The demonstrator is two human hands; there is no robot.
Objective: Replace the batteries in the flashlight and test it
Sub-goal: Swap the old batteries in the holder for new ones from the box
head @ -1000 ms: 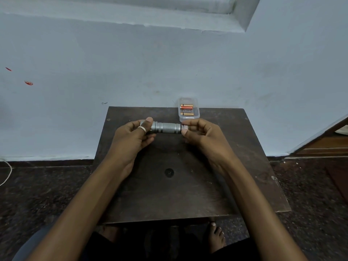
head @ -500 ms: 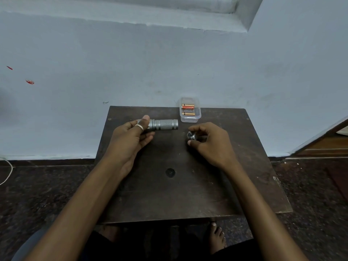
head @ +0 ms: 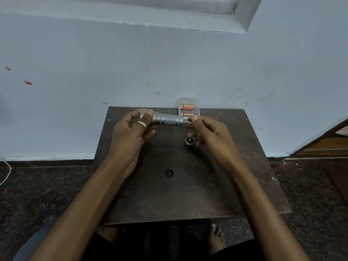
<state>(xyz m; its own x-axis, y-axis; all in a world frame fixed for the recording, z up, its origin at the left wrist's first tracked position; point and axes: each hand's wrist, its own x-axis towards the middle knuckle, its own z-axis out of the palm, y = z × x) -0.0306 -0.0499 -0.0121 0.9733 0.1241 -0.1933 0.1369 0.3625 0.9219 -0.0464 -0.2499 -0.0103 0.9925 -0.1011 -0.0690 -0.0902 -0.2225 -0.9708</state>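
We hold the silver flashlight (head: 167, 119) level above the far side of the table (head: 169, 194), left hand (head: 131, 132) gripping its head, right hand (head: 209, 130) loosely curled and empty at the open tail, its cap (head: 189, 141) on the table below, batteries (head: 186, 107) boxed behind; tipping the tail down should empty it cleanly.

The left hand (head: 131, 132) grips the flashlight (head: 167, 119); the right hand (head: 209, 132) hovers beside its end, cap (head: 189, 141) on table (head: 188, 194).
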